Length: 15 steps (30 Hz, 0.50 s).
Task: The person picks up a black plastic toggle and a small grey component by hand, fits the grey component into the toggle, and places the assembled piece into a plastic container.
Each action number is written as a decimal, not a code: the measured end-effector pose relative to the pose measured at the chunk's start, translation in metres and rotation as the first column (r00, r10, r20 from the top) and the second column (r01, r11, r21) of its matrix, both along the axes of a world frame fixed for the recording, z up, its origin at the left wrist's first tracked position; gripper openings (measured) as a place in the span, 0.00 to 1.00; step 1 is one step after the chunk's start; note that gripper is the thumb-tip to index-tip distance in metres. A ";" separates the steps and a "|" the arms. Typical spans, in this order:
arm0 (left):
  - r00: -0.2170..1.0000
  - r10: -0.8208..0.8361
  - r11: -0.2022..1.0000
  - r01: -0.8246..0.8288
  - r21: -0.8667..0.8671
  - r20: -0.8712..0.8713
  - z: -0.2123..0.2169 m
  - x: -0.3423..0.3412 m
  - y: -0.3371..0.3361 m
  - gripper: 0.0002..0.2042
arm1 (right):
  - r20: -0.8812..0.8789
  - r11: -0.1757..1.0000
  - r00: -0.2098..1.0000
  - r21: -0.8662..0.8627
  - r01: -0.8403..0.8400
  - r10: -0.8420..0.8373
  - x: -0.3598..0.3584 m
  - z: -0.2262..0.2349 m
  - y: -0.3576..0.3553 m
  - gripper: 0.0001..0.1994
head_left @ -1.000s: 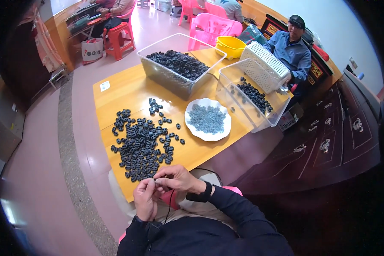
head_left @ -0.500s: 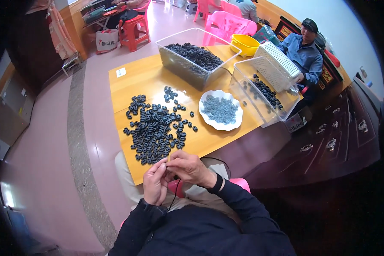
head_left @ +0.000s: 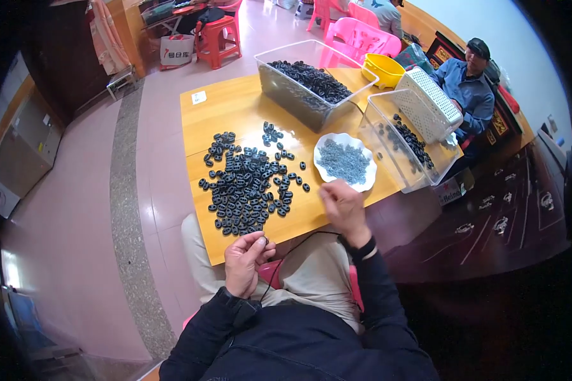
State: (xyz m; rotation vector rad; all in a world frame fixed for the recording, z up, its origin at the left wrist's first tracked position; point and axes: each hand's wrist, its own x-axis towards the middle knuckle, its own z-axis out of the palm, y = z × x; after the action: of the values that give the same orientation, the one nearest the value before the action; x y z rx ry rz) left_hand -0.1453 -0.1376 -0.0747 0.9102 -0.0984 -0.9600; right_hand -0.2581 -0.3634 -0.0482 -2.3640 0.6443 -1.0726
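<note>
1. Head view: the left hand (head_left: 246,261) sits at the near edge of the wooden table (head_left: 235,105), fingers curled together and pinching a small black piece (head_left: 264,240) with a thin black cord (head_left: 292,246) running from it. Half a second ago both hands met here over the piece; now only the left one holds it.
2. The heap of black pieces (head_left: 245,184) lies spread on the table just beyond the left hand, apart from it. It looks the same as in the earlier frames.
3. The right hand (head_left: 342,204) has left the left hand and reached out to the near rim of the white plate (head_left: 322,173). Its fingers are bent downward at the rim; whether they pinch anything cannot be told.
4. The plate holds a mound of small grey parts (head_left: 344,161).
5. Behind the heap stands a clear bin (head_left: 279,95) filled with more black pieces.
6. Right of the plate, touching or nearly touching it, is a second clear bin (head_left: 388,143) with some black pieces, and a white perforated basket (head_left: 429,105) leans on its far side.
7. A yellow bowl (head_left: 384,68) sits at the far table edge.
8. Another person in a blue jacket (head_left: 467,92) sits at the far right corner, and pink chairs (head_left: 362,41) stand behind the table.
</note>
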 end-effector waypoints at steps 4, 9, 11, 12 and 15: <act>1.000 -0.017 0.999 0.017 0.036 0.013 -0.002 -0.002 -0.002 0.09 | -0.349 0.949 0.892 -0.233 0.214 -0.287 -0.022 0.003 -0.052 0.07; 0.999 -0.031 0.998 0.030 0.055 0.022 -0.002 -0.005 -0.003 0.10 | -0.521 0.956 0.806 -0.231 0.182 -0.280 -0.025 0.002 -0.075 0.08; 0.999 -0.038 0.997 0.036 0.070 0.023 -0.002 -0.004 -0.003 0.10 | -0.544 0.953 0.789 -0.247 0.175 -0.286 -0.022 0.000 -0.079 0.08; 0.999 -0.037 0.997 0.035 0.072 0.023 -0.003 -0.004 -0.003 0.10 | -0.559 0.957 0.782 -0.230 0.175 -0.277 -0.019 -0.001 -0.080 0.08; 0.999 -0.032 0.997 0.031 0.073 0.019 -0.004 -0.004 -0.003 0.10 | -0.559 0.963 0.787 -0.213 0.167 -0.260 -0.017 -0.006 -0.082 0.07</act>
State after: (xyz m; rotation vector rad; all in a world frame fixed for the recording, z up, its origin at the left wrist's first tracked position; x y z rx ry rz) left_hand -0.1492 -0.1405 -0.0783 0.9877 -0.0959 -0.9891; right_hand -0.2756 -0.4450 -0.0541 -2.8269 1.1030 -0.4568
